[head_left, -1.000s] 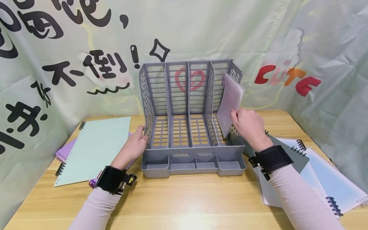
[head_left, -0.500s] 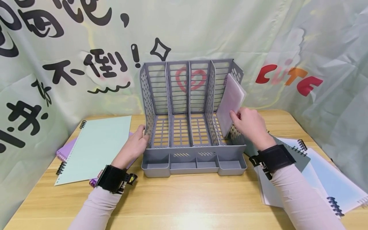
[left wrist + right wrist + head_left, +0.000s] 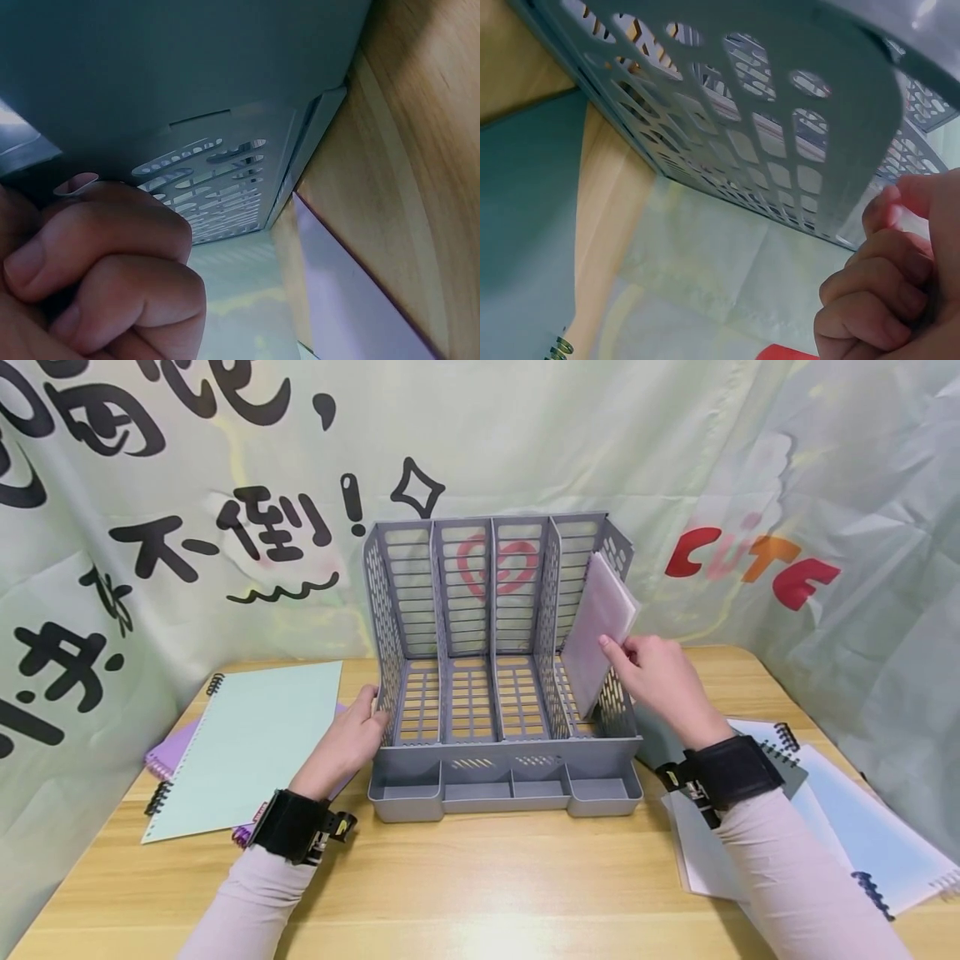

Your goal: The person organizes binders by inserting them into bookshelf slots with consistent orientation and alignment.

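A grey desk file organizer (image 3: 506, 752) with upright dividers stands mid-table. My left hand (image 3: 351, 735) grips its left side wall; in the left wrist view the curled fingers (image 3: 142, 292) lie against that wall. A pale purple spiral notebook (image 3: 596, 631) stands on edge in the rightmost slot, leaning towards the right wall. My right hand (image 3: 660, 681) pinches the notebook's front edge, thumb on its left face. In the right wrist view the perforated right wall (image 3: 772, 135) hides most of the notebook, and the other fingers (image 3: 874, 292) are curled.
Left of the organizer lies a light green spiral notebook (image 3: 255, 743) on top of purple ones (image 3: 176, 752). On the right, several notebooks overlap, among them a dark green one (image 3: 783, 768) and a light blue one (image 3: 873, 827). A printed cloth (image 3: 525, 452) hangs behind the table.
My right hand and wrist have shifted slightly right, and the thumb sits a little higher on the notebook. The notebook leans about the same way. My left hand stays on the organizer.
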`<state>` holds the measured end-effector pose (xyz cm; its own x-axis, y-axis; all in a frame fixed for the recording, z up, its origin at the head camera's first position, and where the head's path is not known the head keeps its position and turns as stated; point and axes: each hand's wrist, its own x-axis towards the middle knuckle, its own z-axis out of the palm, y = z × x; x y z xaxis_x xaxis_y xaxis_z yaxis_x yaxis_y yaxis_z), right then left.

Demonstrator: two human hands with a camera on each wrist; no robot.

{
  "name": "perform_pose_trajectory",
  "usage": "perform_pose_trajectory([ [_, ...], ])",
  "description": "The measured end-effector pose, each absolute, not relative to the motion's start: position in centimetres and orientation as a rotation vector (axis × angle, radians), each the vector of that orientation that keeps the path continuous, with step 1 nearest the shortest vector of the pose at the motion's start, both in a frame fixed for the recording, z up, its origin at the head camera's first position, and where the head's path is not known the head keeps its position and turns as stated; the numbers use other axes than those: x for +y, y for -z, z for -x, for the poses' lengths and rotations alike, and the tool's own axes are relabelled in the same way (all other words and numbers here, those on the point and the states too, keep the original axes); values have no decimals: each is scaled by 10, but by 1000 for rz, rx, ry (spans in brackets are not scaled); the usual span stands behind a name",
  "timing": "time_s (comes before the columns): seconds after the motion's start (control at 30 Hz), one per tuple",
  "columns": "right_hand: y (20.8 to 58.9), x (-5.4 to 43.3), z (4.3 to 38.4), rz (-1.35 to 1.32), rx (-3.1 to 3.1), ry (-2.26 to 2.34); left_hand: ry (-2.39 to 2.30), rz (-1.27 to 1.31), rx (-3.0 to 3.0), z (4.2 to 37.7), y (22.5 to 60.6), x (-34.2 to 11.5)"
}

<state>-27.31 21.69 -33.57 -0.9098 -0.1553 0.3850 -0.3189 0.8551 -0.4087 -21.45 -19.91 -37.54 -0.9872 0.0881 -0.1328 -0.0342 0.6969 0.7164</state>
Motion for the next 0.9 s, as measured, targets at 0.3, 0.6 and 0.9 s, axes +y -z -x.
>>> perform_pose_trajectory([
  [0.3, 332, 221, 273, -352, -2677, -656, -1152, -48, 2754, 215, 376, -201],
  [0.6, 333, 223, 273, -327, -2674, -644, -1131, -60, 2756, 216, 375, -201],
  [0.9, 335, 226, 272, -315, -2667, -653, -1132, -58, 2753, 216, 376, -201],
])
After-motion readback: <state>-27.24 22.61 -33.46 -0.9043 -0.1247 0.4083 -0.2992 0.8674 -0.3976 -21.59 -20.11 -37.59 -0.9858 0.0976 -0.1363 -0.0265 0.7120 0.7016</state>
